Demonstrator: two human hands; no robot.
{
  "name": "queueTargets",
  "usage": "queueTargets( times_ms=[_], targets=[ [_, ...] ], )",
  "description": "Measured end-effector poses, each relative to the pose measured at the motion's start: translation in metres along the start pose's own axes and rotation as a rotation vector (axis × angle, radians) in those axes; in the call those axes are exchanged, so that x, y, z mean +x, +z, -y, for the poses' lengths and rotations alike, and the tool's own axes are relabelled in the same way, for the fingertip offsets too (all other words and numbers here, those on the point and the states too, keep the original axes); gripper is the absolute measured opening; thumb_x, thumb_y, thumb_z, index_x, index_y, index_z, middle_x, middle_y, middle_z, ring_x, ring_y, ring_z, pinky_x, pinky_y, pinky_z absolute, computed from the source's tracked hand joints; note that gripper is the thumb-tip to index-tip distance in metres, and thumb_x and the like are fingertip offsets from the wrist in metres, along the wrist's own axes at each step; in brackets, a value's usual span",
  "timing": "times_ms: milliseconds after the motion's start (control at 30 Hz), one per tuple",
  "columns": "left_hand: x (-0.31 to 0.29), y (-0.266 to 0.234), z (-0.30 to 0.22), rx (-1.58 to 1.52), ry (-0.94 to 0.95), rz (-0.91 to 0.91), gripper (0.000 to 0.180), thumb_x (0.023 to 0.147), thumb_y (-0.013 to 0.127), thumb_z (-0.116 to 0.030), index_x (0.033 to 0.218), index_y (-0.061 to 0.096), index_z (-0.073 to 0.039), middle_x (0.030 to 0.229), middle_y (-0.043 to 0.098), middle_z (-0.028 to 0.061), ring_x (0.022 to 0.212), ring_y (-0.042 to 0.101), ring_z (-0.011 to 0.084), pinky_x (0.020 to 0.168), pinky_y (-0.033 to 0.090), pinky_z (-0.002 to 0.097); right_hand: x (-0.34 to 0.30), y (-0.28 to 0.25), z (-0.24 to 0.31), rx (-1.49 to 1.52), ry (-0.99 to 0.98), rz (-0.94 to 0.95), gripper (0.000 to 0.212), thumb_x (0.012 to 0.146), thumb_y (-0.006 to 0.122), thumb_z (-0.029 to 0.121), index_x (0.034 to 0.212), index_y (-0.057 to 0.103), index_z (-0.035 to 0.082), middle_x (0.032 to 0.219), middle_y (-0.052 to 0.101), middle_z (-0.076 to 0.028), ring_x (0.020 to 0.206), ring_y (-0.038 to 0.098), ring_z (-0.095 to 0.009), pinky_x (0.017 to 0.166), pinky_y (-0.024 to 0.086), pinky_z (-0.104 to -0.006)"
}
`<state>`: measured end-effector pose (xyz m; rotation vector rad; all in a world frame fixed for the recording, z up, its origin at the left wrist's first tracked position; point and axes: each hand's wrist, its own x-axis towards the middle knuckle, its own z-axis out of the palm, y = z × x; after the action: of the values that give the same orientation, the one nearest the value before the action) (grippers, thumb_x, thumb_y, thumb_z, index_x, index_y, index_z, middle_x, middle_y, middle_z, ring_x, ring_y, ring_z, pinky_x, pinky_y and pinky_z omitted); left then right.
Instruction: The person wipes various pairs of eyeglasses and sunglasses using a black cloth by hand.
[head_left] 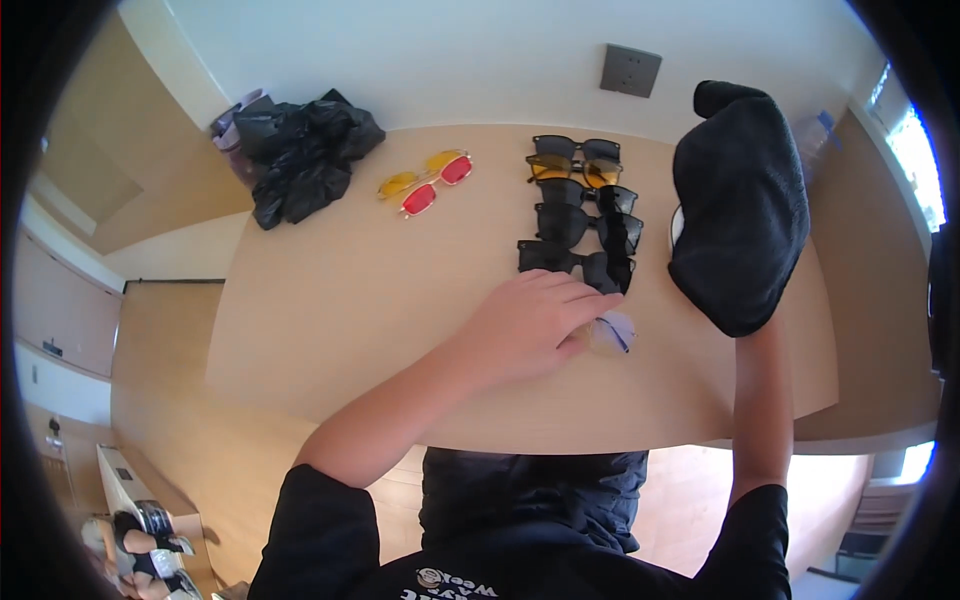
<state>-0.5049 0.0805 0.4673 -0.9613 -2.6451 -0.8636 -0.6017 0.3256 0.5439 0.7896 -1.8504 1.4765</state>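
Note:
My left hand (545, 315) is closed over a pair of clear-lens glasses (617, 335), its fingers bent around their left side; one lens shows beyond the fingertips. Just above the knuckles lies a pair of black sunglasses (545, 257), the nearest in a column. Beyond it are more black sunglasses (565, 225) and one pair with orange lenses (602, 172). At the right, my right forearm (763, 400) reaches up under a black cloth item (745, 200), which hides my right hand. A white edge (677, 228) peeks out at the cloth's left side.
Yellow-lens glasses (398, 184) and red-lens glasses (456, 170) lie at the table's (340, 330) back left. A crumpled black plastic bag (305, 150) sits on the far left corner. A clear bottle (815, 135) stands behind the cloth, beside the right-hand side panel (880, 250).

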Motion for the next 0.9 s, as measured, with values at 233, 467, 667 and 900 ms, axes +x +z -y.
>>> queueTargets(
  times_ms=[233,467,667,900],
  targets=[
    [0.002,-0.009,0.005,-0.136,-0.089,-0.099,0.046,0.092,0.075,-0.007,0.137,0.071,-0.013,0.124,0.074,0.0082,0.111,0.071,0.0231,0.093,0.059,0.0358,-0.016,0.027,-0.007,0.046,-0.037,0.02,0.03,0.052,0.067,0.004,0.081,0.063,0.004,0.083,0.067,-0.011,0.091,0.066,-0.035,0.094,0.054,-0.0437],
    [0.014,-0.005,0.025,-0.537,-0.116,-0.641,0.059,0.092,0.075,0.007,0.149,0.06,-0.004,0.131,0.071,0.0114,0.111,0.069,0.014,0.095,0.059,0.0295,-0.014,0.022,-0.006,0.069,-0.121,0.058,0.031,0.047,0.067,0.005,0.077,0.061,0.004,0.081,0.066,-0.01,0.091,0.065,-0.035,0.096,0.053,-0.0443],
    [0.012,-0.003,0.031,-0.554,-0.103,-0.786,0.061,0.092,0.075,0.007,0.15,0.058,-0.002,0.136,0.068,0.0135,0.116,0.069,0.0171,0.097,0.06,0.0309,-0.029,0.03,-0.007,0.11,-0.156,0.4,0.031,0.044,0.066,0.006,0.074,0.059,0.004,0.079,0.065,-0.01,0.092,0.065,-0.035,0.098,0.053,-0.0449],
    [0.012,-0.001,0.028,-0.319,0.021,-0.749,0.055,0.09,0.074,0.012,0.143,0.061,0.001,0.127,0.069,0.0125,0.118,0.069,0.0184,0.099,0.06,0.0318,-0.042,0.039,0.023,0.128,0.215,0.746,0.044,0.054,0.064,0.009,0.096,0.073,0.001,0.1,0.072,-0.012,0.101,0.067,-0.036,0.097,0.054,-0.0366]
  ],
)
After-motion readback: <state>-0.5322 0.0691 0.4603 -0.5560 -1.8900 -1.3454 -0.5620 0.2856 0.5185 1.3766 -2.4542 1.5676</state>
